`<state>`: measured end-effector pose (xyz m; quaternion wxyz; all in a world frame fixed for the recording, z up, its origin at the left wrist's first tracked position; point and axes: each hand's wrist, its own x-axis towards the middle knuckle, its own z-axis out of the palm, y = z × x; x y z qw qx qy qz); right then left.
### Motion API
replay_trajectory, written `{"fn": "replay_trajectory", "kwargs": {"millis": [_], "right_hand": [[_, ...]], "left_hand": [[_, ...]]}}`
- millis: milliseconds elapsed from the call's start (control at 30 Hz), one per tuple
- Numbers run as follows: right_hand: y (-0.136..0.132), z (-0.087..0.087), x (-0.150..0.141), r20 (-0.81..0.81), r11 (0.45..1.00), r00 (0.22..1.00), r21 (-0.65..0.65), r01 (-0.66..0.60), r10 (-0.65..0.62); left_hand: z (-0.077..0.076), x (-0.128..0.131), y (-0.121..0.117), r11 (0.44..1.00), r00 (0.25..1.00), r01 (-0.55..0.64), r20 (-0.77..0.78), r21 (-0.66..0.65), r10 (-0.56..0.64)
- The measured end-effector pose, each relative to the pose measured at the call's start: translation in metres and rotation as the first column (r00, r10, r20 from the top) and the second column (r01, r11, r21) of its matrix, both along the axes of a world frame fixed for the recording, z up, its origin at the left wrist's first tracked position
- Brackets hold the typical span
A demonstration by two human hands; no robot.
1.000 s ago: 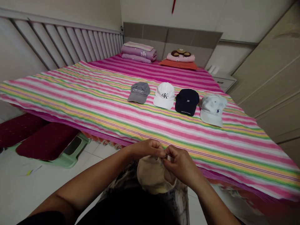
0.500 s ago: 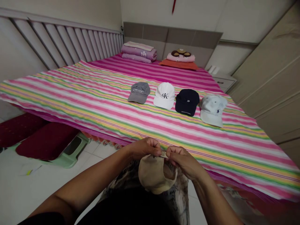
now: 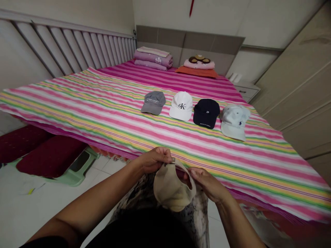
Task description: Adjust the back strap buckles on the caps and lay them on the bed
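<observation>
A beige baseball cap [image 3: 168, 187] hangs between my hands above my lap, its rear opening and strap turned up toward me. My left hand [image 3: 156, 159] pinches the strap near its metal buckle [image 3: 173, 160]. On the opposite side, my right hand [image 3: 204, 181] grips the edge of the cap by the opening; some of its fingers are hidden inside. Beyond them on the bed lie a grey cap [image 3: 153, 102], a white cap [image 3: 181, 106], a navy cap [image 3: 206, 113] and a pale blue cap [image 3: 235, 121], in a row with brims facing me.
A striped sheet [image 3: 103, 117] covers the bed. Folded purple bedding [image 3: 152, 60] and an orange pillow [image 3: 196, 72] sit by the headboard [image 3: 170, 38]. Green stools with dark red tops [image 3: 51, 158] stand at left, a nightstand [image 3: 245, 90] and wardrobe [image 3: 297, 89] at right.
My right hand has moved from the strap down to the right edge of the cap's opening. My left hand has shifted slightly up and left, still on the strap, and the opening is wider.
</observation>
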<state>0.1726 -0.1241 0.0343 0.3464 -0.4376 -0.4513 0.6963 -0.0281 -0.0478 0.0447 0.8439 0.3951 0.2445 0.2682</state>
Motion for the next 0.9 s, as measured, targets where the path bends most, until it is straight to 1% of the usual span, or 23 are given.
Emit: {"fn": "replay_trajectory", "kwargs": {"millis": [67,133,233,333,433,500,600,667,700,767,900], "right_hand": [[-0.003,-0.005,0.007,-0.014,0.999,0.999,-0.008,0.048,-0.048],[-0.004,-0.005,0.011,-0.045,0.993,0.992,-0.014,0.115,-0.115],[-0.006,0.002,0.012,-0.123,0.976,0.968,-0.02,0.217,-0.217],[-0.008,0.012,0.009,-0.2,0.958,0.937,-0.029,0.285,-0.285],[-0.011,0.02,0.007,-0.246,0.953,0.921,-0.045,0.3,-0.301],[-0.012,0.024,0.006,-0.253,0.947,0.913,-0.046,0.318,-0.319],[-0.013,0.027,0.004,-0.246,0.933,0.902,-0.022,0.36,-0.354],[-0.013,0.027,0.003,-0.243,0.932,0.903,-0.017,0.362,-0.355],[-0.013,0.027,0.003,-0.241,0.932,0.903,-0.027,0.361,-0.356],[-0.014,0.027,0.003,-0.235,0.932,0.902,-0.064,0.358,-0.362],[-0.012,0.028,0.002,-0.259,0.927,0.89,-0.126,0.354,-0.375]], "left_hand": [[0.0,-0.002,0.002,1.0,1.0,-0.004,0.014,-0.028,0.004],[0.001,-0.003,0.003,0.998,1.0,-0.003,0.016,-0.059,0.004],[0.005,0.0,0.002,0.997,1.0,-0.006,0.028,-0.079,0.008],[0.012,0.002,-0.001,0.998,0.998,-0.027,0.049,-0.056,0.03],[0.02,0.003,-0.005,0.998,0.996,-0.015,0.092,-0.057,0.02],[0.024,0.002,-0.006,0.996,0.996,0.035,0.081,-0.076,-0.029],[0.026,0.001,-0.006,0.982,0.984,0.174,-0.024,-0.07,-0.176],[0.025,0.001,-0.004,0.958,0.949,0.282,-0.132,-0.047,-0.286],[0.024,0.002,-0.004,0.948,0.932,0.315,-0.178,-0.037,-0.317],[0.021,0.003,-0.004,0.945,0.921,0.325,-0.219,-0.029,-0.323],[0.021,0.006,-0.004,0.973,0.961,0.231,-0.161,0.013,-0.226]]}}
